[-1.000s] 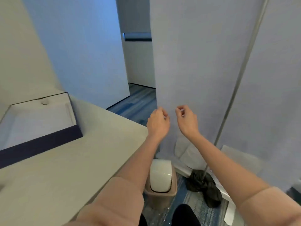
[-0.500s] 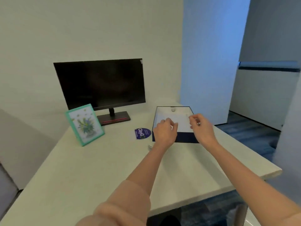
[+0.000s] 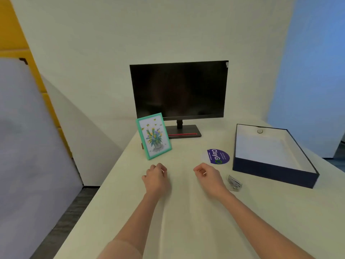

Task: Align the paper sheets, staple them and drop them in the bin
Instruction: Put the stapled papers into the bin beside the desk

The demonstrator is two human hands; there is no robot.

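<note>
Above the cream table (image 3: 186, 221), the left hand (image 3: 155, 181) and right hand (image 3: 209, 177) hover loosely curled, holding nothing, a small silver metal stapler (image 3: 234, 182) lying handily beside the right.

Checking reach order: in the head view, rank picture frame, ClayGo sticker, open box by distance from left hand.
1. picture frame: just beyond the left hand.
2. ClayGo sticker: to the right, past the right hand.
3. open box: far right.

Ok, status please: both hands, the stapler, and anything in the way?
Left hand and right hand loosely curled, holding nothing. Small silver metal stapler lies on white table, just right of right hand, untouched. Nothing in the way.
</note>
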